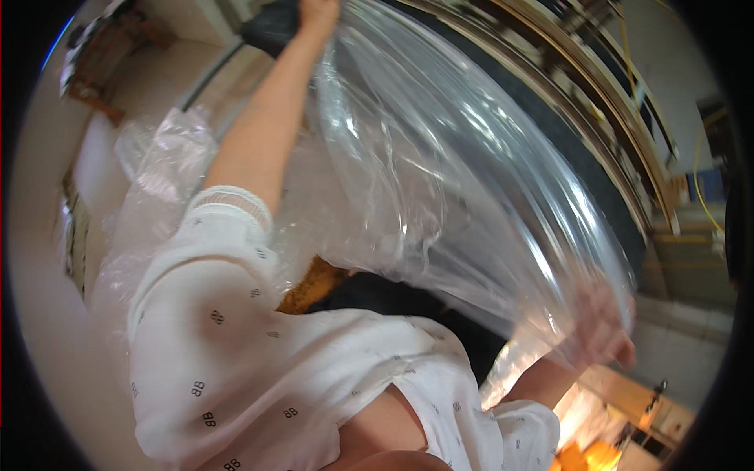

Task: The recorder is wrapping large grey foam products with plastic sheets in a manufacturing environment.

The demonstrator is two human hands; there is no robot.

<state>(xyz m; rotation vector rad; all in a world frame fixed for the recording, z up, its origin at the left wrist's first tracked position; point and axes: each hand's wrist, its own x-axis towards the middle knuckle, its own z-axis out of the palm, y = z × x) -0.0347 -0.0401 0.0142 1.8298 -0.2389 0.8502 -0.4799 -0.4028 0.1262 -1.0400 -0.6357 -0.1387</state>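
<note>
A large clear plastic sheet (440, 173) stretches in shiny folds from the top of the view down to the right. At its upper end my left hand (318, 17) is closed on it, arm raised and partly cut off by the view's edge. The folds draw together at my right hand (601, 326), which is blurred and partly seen through the film, fingers curled around the plastic. More crumpled clear plastic (161, 173) hangs beside my left arm. Whether it belongs to the same piece I cannot tell.
Behind the sheet runs a dark surface with long rails (620, 118) along it. A black object on a grey pole (212, 74) stands near my left hand. At lower right is a wooden piece of furniture (628, 396) with bright orange things (593, 455) below.
</note>
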